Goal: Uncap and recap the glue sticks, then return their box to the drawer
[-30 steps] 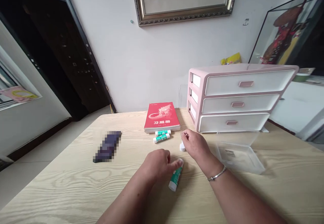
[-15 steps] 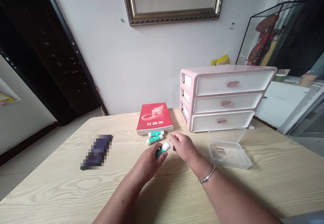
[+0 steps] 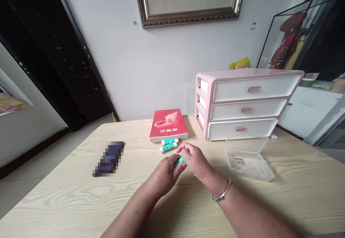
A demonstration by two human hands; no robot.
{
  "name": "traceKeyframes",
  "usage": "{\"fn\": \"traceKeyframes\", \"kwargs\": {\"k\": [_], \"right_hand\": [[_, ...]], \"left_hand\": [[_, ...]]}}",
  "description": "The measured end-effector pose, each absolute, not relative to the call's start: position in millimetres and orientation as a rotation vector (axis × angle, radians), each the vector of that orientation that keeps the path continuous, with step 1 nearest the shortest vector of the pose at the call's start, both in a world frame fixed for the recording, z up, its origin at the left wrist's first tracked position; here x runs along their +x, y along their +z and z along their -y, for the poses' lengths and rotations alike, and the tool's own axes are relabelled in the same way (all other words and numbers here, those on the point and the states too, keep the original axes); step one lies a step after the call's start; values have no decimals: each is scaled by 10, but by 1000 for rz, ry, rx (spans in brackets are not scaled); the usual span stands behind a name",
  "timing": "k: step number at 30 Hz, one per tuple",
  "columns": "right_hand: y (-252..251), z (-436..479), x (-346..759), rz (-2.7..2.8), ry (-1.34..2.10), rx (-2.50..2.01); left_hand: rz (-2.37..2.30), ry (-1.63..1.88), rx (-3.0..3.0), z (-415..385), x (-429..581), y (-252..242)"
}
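holding one glue stick between two hands

meeting over the middle of the wooden table [image 3: 67,195], both hands close on a green glue stick [image 3: 179,161]. the left hand [image 3: 165,173] comes up from below with its fingers curled round the lower part of the stick, so only a short green stretch shows between the two hands. the right hand [image 3: 195,161] comes in from the right, with its fingertips pinched over the stick's upper end; whether a cap is under those fingertips cannot be told, since the hand hides that end. a silver bangle [image 3: 222,193] sits on the right wrist.

just beyond the hands, two more glue sticks [image 3: 169,145] lie side by side on the table, green with white ends, close against the front edge of a red book [image 3: 168,125] that lies flat near the wall. to the right of the book stands a pink drawer unit [image 3: 246,103] with three white drawers, all pushed in. in front of it, well to the right of the hands, a clear plastic box [image 3: 248,159] rests open with its lid tipped back. on the left side of the table lies a dark flat object [image 3: 108,158], blurred out. a gilt picture frame [image 3: 188,1] hangs on the white wall above.
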State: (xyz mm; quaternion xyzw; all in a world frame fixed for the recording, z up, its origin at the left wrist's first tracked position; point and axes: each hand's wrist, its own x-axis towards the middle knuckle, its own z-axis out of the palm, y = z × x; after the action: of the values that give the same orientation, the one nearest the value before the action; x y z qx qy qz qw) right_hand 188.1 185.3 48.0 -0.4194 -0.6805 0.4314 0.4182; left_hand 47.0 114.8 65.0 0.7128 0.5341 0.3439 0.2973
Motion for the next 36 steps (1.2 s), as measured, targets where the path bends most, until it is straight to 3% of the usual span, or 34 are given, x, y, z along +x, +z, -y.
{"fn": "traceKeyframes", "kwargs": {"k": [5,8,14,25,36], "right_hand": [[674,-2042,2166,1469,858,-1092],[737,-2152,2319,1506,634,-1257],[680,-2184,2411,2036,311,-1743],[466,-2178,2431,2386,437,-1685],[335,-2317,2355,2210,538,-1684]], "left_hand": [[-1229,856,1469,-1110,385,640],[-1534,901,1753,-1198,355,556],[-2002,653,2232,-1472,290,333],[-2107,638,2361,-1691,317,205],[-1983,1120,2268,-1689,212,191]]}}
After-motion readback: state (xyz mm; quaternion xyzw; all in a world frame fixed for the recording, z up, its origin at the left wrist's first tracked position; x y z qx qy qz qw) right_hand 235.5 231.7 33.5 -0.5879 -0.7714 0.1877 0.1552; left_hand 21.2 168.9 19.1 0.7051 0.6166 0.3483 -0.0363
